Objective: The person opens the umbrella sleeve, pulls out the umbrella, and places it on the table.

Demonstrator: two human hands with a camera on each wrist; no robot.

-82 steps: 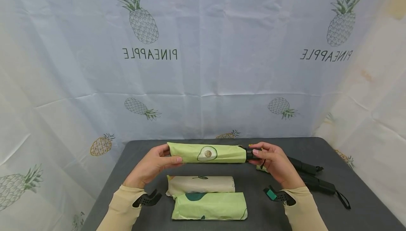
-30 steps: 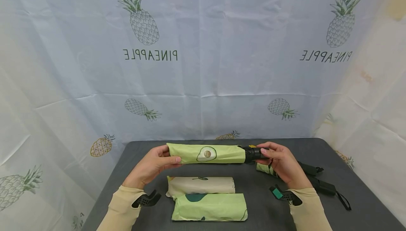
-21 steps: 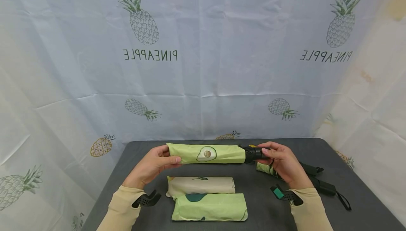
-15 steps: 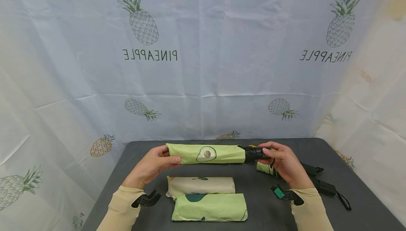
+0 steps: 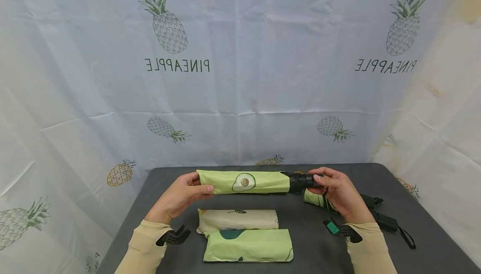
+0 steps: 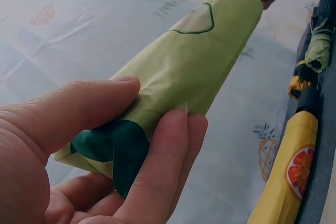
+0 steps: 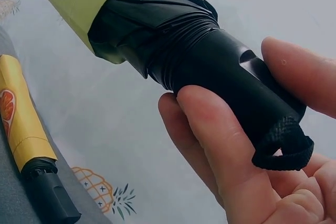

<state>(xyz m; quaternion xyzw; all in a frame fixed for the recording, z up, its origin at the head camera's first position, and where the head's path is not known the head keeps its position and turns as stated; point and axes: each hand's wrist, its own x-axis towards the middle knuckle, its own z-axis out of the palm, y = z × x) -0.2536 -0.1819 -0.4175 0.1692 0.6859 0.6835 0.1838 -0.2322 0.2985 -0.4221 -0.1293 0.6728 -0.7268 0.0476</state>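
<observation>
Both hands hold a folded umbrella (image 7: 157,27) level above the table, partly inside a light green avocado-print sleeve (image 5: 221,181). My left hand (image 5: 178,196) pinches the sleeve's left end between thumb and fingers; in the left wrist view a dark green patch (image 6: 134,148) shows under the fingers. My right hand (image 5: 338,190) grips the umbrella's black handle (image 7: 226,72), thumb on one side and fingers on the other. A wrist-strap loop (image 7: 294,150) hangs at the handle's end. Some black canopy shows between sleeve and handle; the rest is hidden inside.
A cream sleeve (image 5: 244,219) and a green sleeve (image 5: 249,245) lie flat, edges overlapping, on the dark table (image 5: 312,257). Black-handled umbrellas (image 5: 385,222) lie at the right, partly behind the right hand. A yellow citrus-print umbrella (image 6: 286,177) lies farther back.
The right hand has moved right with the handle, drawing more of the black umbrella out of the sleeve. The left hand has stayed almost in place.
</observation>
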